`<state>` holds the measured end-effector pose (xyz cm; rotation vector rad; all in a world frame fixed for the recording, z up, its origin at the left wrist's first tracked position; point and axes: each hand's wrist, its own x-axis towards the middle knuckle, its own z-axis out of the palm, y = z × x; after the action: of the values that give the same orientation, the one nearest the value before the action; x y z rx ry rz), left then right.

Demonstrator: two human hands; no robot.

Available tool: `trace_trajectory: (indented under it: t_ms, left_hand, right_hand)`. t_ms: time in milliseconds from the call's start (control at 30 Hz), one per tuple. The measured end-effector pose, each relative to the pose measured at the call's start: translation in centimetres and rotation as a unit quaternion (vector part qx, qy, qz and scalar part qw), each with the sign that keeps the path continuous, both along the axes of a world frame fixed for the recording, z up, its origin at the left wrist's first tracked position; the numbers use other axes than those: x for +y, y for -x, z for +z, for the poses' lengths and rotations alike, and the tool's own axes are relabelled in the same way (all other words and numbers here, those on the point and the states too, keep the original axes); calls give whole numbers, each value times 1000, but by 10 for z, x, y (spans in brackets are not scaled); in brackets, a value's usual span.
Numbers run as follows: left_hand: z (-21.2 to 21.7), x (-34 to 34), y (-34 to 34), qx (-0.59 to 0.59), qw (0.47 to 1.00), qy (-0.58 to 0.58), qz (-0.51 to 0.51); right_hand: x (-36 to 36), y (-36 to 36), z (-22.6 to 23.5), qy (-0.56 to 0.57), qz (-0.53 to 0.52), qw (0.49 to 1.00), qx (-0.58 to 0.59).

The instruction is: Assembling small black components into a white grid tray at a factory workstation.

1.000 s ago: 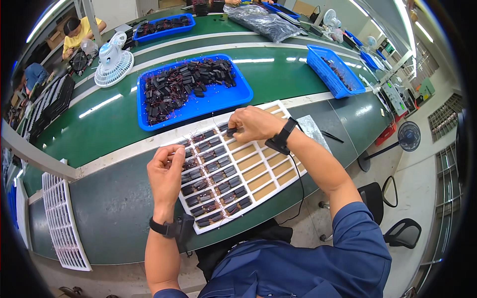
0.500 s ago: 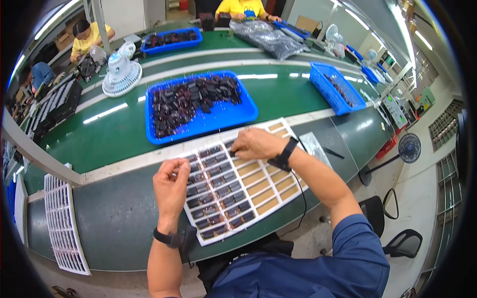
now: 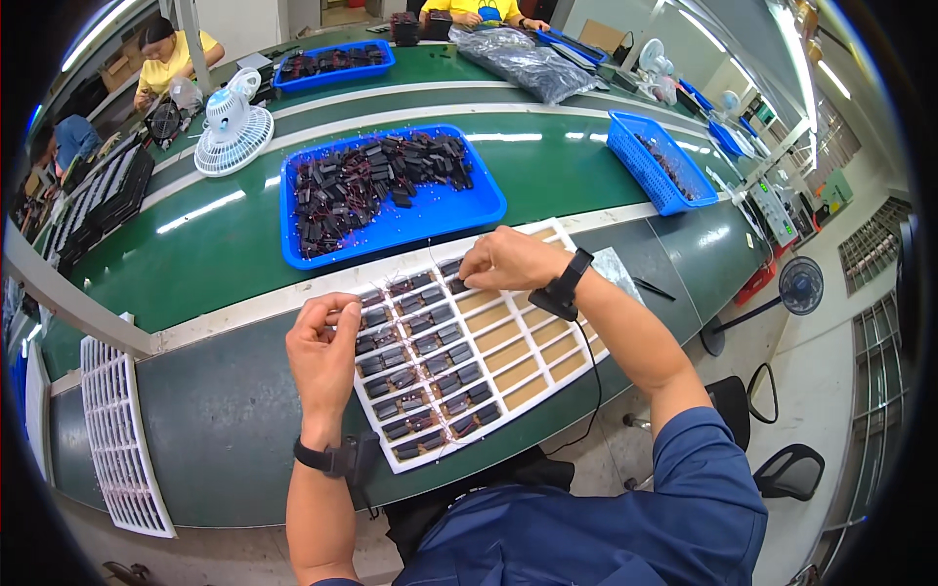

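Note:
A white grid frame (image 3: 525, 405) lies at an angle on the bench before me. Small black blocks with thin wires (image 3: 440, 338) fill its left cells in two columns; the cells on the right show a tan bottom. My right hand (image 3: 516, 262) is at the frame's far edge, thumb and fingers closed on a black block (image 3: 453, 282) at the top of the second column. By the frame's left edge, my left hand (image 3: 322, 342) has thumb and fingertips drawn together; whatever they may hold is hidden.
Beyond the frame stands a blue tray (image 3: 393, 226) heaped with black blocks. A blue basket (image 3: 660, 174) is at right, a white fan (image 3: 233, 132) at far left. Another white grid (image 3: 123, 430) leans on the bench's left end. Black tweezers (image 3: 654, 289) lie right. Two co-workers sit across.
The whole view has shifted slightly, with the scene a little higher. My left hand has moved a bit left and away; my right hand stays at the far cells with small finger motion.

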<state>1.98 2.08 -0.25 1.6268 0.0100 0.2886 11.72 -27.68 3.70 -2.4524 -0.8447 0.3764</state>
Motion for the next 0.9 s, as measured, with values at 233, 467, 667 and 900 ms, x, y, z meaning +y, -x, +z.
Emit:
trace_trajectory:
  t_ms: [233,467,667,900]
  left_hand:
    - [-3,3,1,-10,1000,-2,10]
    - [-5,5,5,-17,999,4,35]
    - [-4,3,2,-12,999,26,26]
    - [-4,4,-2,-3,1000,15,24]
  right_hand:
    - [4,5,10,-16,-9,1000,10]
    - [35,-54,21,-11,5,993,-115]
    - [68,-126,-15,61,-30,985,-157]
    - [68,-142,-30,59,-3,988,-142]
